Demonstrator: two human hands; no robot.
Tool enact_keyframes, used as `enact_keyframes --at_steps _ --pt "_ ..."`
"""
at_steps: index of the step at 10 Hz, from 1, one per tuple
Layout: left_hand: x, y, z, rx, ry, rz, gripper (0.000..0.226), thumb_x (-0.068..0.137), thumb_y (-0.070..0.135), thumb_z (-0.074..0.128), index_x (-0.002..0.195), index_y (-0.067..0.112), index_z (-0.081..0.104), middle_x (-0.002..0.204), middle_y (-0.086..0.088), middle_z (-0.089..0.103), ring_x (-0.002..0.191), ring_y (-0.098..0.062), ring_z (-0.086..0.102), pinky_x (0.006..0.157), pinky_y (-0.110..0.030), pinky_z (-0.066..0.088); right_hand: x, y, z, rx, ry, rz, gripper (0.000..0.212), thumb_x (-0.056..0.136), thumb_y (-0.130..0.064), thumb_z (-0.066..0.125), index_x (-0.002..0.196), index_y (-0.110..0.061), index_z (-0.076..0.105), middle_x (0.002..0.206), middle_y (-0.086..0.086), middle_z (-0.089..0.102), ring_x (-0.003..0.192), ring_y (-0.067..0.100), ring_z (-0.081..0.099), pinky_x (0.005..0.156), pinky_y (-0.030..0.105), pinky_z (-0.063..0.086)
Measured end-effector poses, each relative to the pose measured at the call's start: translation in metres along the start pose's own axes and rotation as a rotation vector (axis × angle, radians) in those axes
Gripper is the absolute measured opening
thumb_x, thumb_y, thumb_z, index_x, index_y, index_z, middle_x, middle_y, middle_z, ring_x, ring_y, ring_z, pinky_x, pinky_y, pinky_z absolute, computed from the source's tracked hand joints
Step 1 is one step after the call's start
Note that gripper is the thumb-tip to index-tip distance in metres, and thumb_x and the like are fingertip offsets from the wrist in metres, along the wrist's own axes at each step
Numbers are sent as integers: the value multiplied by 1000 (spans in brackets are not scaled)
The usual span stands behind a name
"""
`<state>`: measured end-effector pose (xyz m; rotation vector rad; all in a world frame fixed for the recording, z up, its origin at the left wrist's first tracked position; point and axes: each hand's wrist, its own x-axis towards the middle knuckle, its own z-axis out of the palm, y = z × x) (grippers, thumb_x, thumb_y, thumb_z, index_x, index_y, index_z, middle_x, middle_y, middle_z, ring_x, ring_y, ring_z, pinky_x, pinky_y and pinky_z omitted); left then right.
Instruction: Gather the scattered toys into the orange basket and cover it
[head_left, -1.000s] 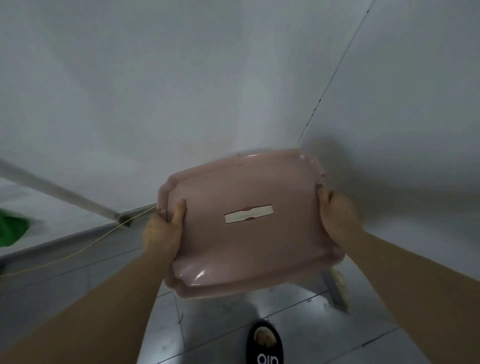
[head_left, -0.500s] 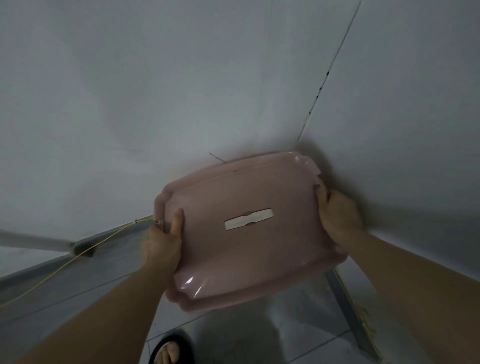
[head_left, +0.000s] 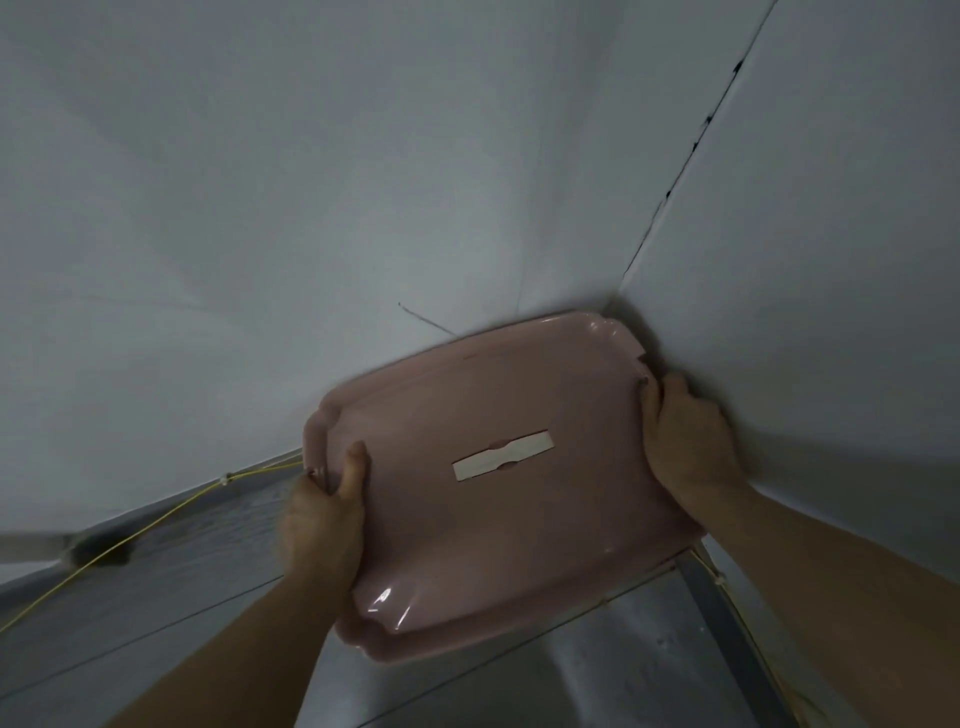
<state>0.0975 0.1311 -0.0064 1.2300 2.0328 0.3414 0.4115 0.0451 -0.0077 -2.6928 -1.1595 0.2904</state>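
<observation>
Pink lid held flat between both hands, up in the corner where two white walls meet. Left hand clamped on the lid's left edge, thumb laid across the top face, fingers tucked under the rim and out of sight. Right hand wrapped over the right edge near the far corner, fingers curled round the rim. Grips on opposite short sides, probably to keep the wide panel level and steerable while it is carried or lowered. White strip in the middle of the lid, likely a recessed handle or a label; too blurred to say which. Lid tilted slightly, near edge lower and catching a glare. Basket not visible anywhere: possibly directly beneath the lid, possibly elsewhere, cannot tell. No toys in sight either. Grey tiled floor below, thin yellow cord running along the foot of the left wall and passing behind the left hand. Judged stage: covering step, lid in hand and not yet confirmed seated. Risk: far right corner sits tight against the walls, so little room to shift the lid that way.
</observation>
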Motion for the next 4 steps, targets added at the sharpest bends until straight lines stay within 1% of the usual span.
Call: enact_keyframes --at_steps 1,2,3,4 --pt "3 0 -2 81 9 8 71 90 66 43 113 1 57 113 -24 63 106 -41 58 81 -41 38 -4 -3 1 -64 42 -12 35 104 -35 29 102 -6 48 102 27 63 87 46 63 67 46 48" --pt "4 11 -7 143 -40 -18 74 90 65 44 119 -3 44 125 -32 54 117 -44 52 93 -46 39 -12 -12 -10 -198 18 -41 28 104 -25 32 118 -7 49 113 19 60 94 40 64 67 41 49" --pt "1 33 -33 177 -63 -44 73 94 56 46 130 -6 34 133 -36 44 123 -47 46 102 -48 36 -23 -22 -34 -202 20 -58 28 98 -11 44 124 -3 51 109 22 60 93 40 62 66 41 48" --pt "-29 62 -86 236 -125 82 64 96 50 47 140 9 26 137 -31 39 123 -44 45 99 -47 38 -53 -36 -78 -118 48 -105 28 93 -8 53 119 0 56 95 23 62 78 40 61 61 42 47"
